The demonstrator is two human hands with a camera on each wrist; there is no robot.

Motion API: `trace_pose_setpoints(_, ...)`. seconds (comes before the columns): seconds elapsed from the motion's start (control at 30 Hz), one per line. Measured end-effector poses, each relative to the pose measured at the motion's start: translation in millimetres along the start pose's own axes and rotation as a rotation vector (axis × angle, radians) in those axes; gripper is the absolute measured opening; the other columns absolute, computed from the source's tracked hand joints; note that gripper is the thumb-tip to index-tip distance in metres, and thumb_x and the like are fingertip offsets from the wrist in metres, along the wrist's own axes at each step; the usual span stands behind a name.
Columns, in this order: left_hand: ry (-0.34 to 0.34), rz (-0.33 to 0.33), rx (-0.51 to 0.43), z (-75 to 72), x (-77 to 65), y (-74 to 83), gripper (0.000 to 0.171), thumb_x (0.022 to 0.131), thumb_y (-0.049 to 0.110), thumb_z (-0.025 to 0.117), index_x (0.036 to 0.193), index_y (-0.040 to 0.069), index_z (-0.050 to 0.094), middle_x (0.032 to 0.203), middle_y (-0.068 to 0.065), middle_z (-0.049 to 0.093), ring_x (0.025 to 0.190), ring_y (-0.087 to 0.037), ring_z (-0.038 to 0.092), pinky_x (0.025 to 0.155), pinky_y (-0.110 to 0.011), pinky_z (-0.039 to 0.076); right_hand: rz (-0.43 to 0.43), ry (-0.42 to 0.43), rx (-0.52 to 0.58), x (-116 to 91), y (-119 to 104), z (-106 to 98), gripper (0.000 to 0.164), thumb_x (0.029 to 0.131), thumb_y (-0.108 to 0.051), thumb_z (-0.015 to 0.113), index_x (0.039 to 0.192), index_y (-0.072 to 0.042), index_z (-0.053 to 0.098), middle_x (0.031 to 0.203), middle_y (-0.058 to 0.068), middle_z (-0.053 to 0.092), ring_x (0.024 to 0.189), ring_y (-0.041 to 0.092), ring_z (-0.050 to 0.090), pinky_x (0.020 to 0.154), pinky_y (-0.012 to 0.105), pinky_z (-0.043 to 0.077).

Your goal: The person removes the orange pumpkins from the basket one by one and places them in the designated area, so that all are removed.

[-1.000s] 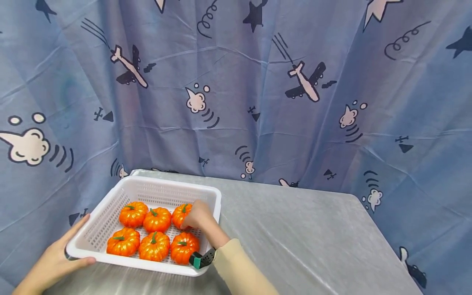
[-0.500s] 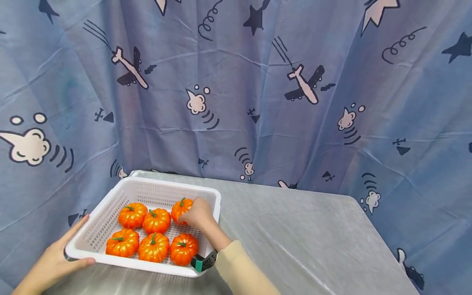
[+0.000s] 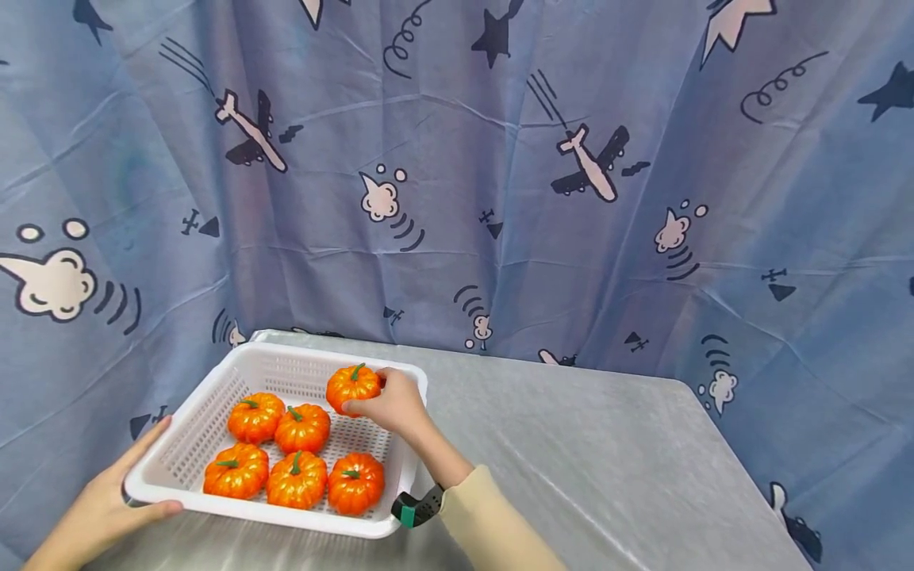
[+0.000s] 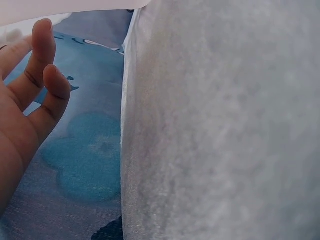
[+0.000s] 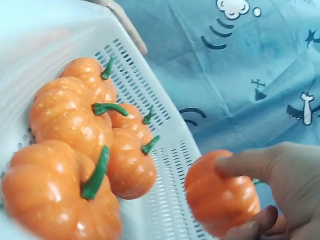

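My right hand point(image 3: 395, 403) grips a small orange pumpkin point(image 3: 353, 386) with a green stem, thumb on its near side. In the right wrist view the held pumpkin point(image 5: 220, 192) hangs above the basket floor, near the wall. Several similar pumpkins point(image 3: 297, 480) sit in the white plastic basket point(image 3: 260, 519), in a front row and a shorter back row. At the basket's front left corner my left hand point(image 3: 107, 500) holds the rim, thumb in front and fingers along the side. Some of its fingers point(image 4: 59, 85) show loosely bent in the left wrist view.
The basket stands at the left end of a table with a grey cover point(image 3: 571, 460). A blue curtain point(image 3: 457, 198) printed with planes and stars hangs behind and at both sides. A black band with a green part point(image 3: 417, 507) is on my right wrist.
My right hand has lifted the back right pumpkin off the basket floor, moving it up and slightly back. The other pumpkins, the basket and my left hand stay in place.
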State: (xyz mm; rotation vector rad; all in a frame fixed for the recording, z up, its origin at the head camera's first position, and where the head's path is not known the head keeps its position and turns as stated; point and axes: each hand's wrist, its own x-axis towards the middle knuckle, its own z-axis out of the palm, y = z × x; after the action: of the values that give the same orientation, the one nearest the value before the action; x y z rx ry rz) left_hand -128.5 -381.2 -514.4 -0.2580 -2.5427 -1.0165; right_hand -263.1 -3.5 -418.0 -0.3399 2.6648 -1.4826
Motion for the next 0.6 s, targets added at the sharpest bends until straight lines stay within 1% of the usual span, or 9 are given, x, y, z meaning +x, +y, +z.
trace_pose_setpoints(0.07,-0.009,-0.008,0.011,-0.8,1.4,0.0,0.122,0.068,0.014,0.097,0.169,0.021,0.030,0.139,0.052,0.028,0.110,0.020,0.041,0.085,-0.005,0.029,-0.038,0.007,-0.005,-1.9,0.4,-7.3,0.064,0.079,-0.031,0.093,0.129,0.001,0.068,0.111,0.008,0.072,0.098,0.019,0.067,0.089,0.037,0.058)
trace_pose_setpoints(0.17,-0.020,-0.024,0.019,-1.4,2.5,0.3,0.122,0.068,0.014,0.098,0.169,0.020,0.031,0.135,0.052,0.029,0.105,0.016,0.045,0.078,-0.007,0.031,-0.097,0.019,-0.007,-4.7,2.9,-19.6,0.070,0.080,-0.036,0.091,0.137,-0.002,0.067,0.122,0.010,0.072,0.108,0.022,0.065,0.094,0.040,0.056)
trace_pose_setpoints(0.27,-0.022,-0.029,0.004,-0.9,2.8,1.0,0.121,0.068,0.013,0.098,0.169,0.020,0.031,0.134,0.051,0.030,0.105,0.016,0.046,0.078,-0.006,0.031,-0.144,0.039,0.021,-7.7,8.8,-33.9,0.071,0.081,-0.038,0.090,0.139,-0.004,0.066,0.129,0.011,0.071,0.116,0.026,0.064,0.095,0.045,0.055)
trace_pose_setpoints(0.33,-0.018,-0.029,-0.008,0.5,2.4,0.1,0.121,0.069,0.013,0.097,0.169,0.019,0.031,0.136,0.051,0.030,0.108,0.019,0.044,0.080,-0.004,0.030,-0.162,0.065,0.048,-9.4,14.7,-43.6,0.071,0.081,-0.038,0.089,0.140,-0.005,0.066,0.131,0.012,0.070,0.116,0.026,0.064,0.093,0.046,0.055)
trace_pose_setpoints(0.4,-0.014,-0.027,-0.023,2.0,1.5,0.2,0.121,0.070,0.012,0.096,0.170,0.020,0.029,0.137,0.051,0.030,0.110,0.021,0.040,0.084,-0.004,0.029,-0.174,0.091,0.074,-10.0,22.7,-53.3,0.070,0.082,-0.038,0.090,0.140,-0.006,0.067,0.133,0.013,0.069,0.092,0.020,0.067,0.080,0.038,0.056)
trace_pose_setpoints(0.43,-0.012,-0.026,-0.033,2.6,0.6,-0.3,0.121,0.070,0.011,0.096,0.170,0.020,0.028,0.138,0.051,0.030,0.111,0.022,0.039,0.086,-0.003,0.028,-0.175,0.105,0.087,-10.7,26.7,-58.0,0.070,0.082,-0.038,0.090,0.140,-0.007,0.066,0.134,0.013,0.069,0.079,0.017,0.064,0.073,0.034,0.055)
trace_pose_setpoints(0.5,-0.011,-0.032,-0.037,3.1,-1.1,-1.5,0.120,0.071,0.011,0.095,0.170,0.020,0.028,0.138,0.052,0.029,0.112,0.023,0.037,0.086,-0.002,0.025,-0.171,0.131,0.114,-11.4,36.5,-66.7,0.069,0.083,-0.038,0.090,0.141,-0.008,0.066,0.135,0.013,0.067,0.058,0.011,0.050,0.059,0.027,0.047)
trace_pose_setpoints(0.57,-0.017,-0.042,-0.054,3.8,-2.2,-1.5,0.119,0.074,0.009,0.094,0.171,0.021,0.026,0.140,0.051,0.028,0.113,0.024,0.035,0.090,-0.001,0.024,-0.161,0.159,0.136,-12.2,47.8,-75.6,0.069,0.084,-0.037,0.090,0.142,-0.009,0.065,0.136,0.014,0.066,0.046,0.010,0.033,0.049,0.024,0.036)
trace_pose_setpoints(0.6,-0.023,-0.053,-0.056,4.2,-2.5,-1.4,0.119,0.075,0.009,0.094,0.171,0.022,0.025,0.139,0.052,0.027,0.113,0.024,0.035,0.091,0.000,0.024,-0.150,0.178,0.141,-13.0,53.2,-79.9,0.069,0.084,-0.036,0.090,0.143,-0.009,0.065,0.137,0.014,0.066,0.045,0.010,0.033,0.049,0.024,0.035)
